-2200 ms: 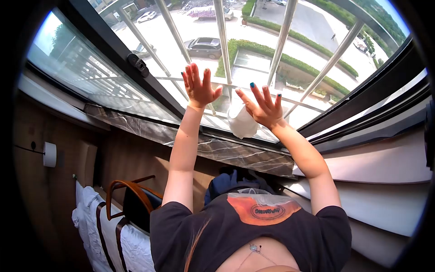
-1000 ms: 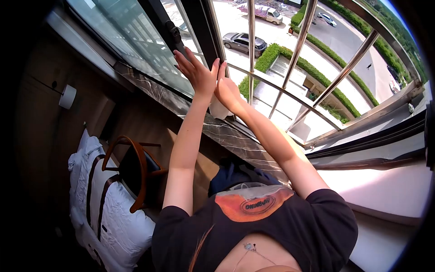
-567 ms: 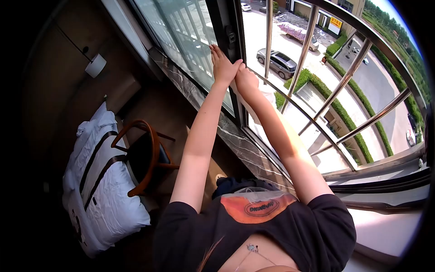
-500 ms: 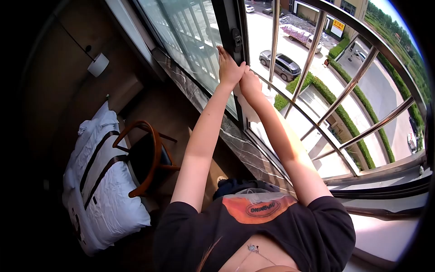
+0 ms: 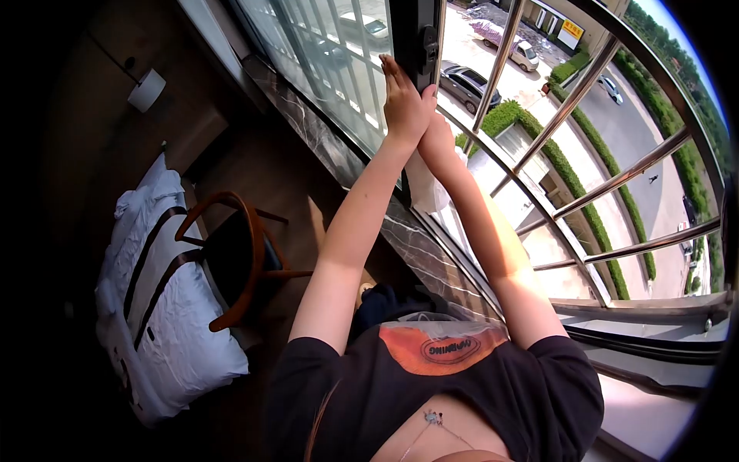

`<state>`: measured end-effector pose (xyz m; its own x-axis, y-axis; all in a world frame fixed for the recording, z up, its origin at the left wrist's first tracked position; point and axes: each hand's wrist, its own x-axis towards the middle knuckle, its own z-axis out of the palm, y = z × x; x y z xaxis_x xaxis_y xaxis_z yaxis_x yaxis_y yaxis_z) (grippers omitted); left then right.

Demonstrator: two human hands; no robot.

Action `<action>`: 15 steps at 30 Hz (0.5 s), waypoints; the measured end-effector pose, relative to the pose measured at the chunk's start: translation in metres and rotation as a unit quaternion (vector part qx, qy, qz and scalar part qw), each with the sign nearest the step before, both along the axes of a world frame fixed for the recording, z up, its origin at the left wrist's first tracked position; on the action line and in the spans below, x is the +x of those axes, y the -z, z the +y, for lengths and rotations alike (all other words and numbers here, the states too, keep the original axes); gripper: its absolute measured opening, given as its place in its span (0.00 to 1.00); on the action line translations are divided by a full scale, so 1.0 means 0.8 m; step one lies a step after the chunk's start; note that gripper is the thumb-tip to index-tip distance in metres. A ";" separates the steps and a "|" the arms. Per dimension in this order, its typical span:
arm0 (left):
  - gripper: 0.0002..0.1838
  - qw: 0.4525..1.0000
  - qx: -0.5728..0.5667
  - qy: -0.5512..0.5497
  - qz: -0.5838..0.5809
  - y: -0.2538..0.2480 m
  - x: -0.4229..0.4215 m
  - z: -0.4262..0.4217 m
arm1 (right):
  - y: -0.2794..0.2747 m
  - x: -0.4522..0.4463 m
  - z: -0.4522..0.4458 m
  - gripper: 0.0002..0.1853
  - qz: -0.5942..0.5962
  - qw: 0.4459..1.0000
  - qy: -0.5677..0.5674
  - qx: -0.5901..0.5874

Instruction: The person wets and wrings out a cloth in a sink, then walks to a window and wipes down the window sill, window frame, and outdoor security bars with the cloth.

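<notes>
My left hand (image 5: pixel 406 110) presses against the dark window frame (image 5: pixel 416 35), its fingers stretched upward along the edge of the glass. Its thumb points toward the frame, beside my right hand (image 5: pixel 437 138). The right hand is closed at the frame's edge, just below and right of the left, its fingertips largely hidden. Beneath it hangs a thin white cloth (image 5: pixel 428 185), which appears to be held in that hand. A black window latch (image 5: pixel 429 48) sits on the frame above both hands. The glass pane (image 5: pixel 315 69) lies to their left.
A curved metal railing (image 5: pixel 566 212) stands outside the window, with a street and cars far below. A dark marble sill (image 5: pixel 308 131) runs under the window. At left are a wooden chair (image 5: pixel 245 269), a bed with white bedding (image 5: pixel 181 339) and a lamp (image 5: pixel 146 91).
Both hands and the window frame appear slightly farther right and the view has shifted. More of the white cloth shows below my right hand, which stays close against my left.
</notes>
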<state>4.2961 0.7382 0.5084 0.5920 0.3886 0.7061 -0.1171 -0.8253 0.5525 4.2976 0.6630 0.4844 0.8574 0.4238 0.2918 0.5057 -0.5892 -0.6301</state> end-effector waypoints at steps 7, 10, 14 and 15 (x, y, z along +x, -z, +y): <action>0.51 0.999 -0.033 0.011 0.009 -0.012 -0.004 0.003 | 0.001 0.003 0.008 0.21 0.005 0.999 0.027 0.036; 0.49 0.999 -0.048 0.020 -0.004 -0.008 -0.004 0.000 | 0.002 0.001 0.003 0.21 0.001 0.999 0.015 0.033; 0.46 0.998 -0.067 0.017 -0.005 0.000 -0.006 -0.007 | 0.028 0.028 -0.007 0.22 -0.028 0.996 -0.056 0.060; 0.46 0.996 -0.086 0.022 0.004 -0.004 -0.010 -0.010 | 0.034 0.031 -0.007 0.23 -0.044 0.994 -0.057 0.082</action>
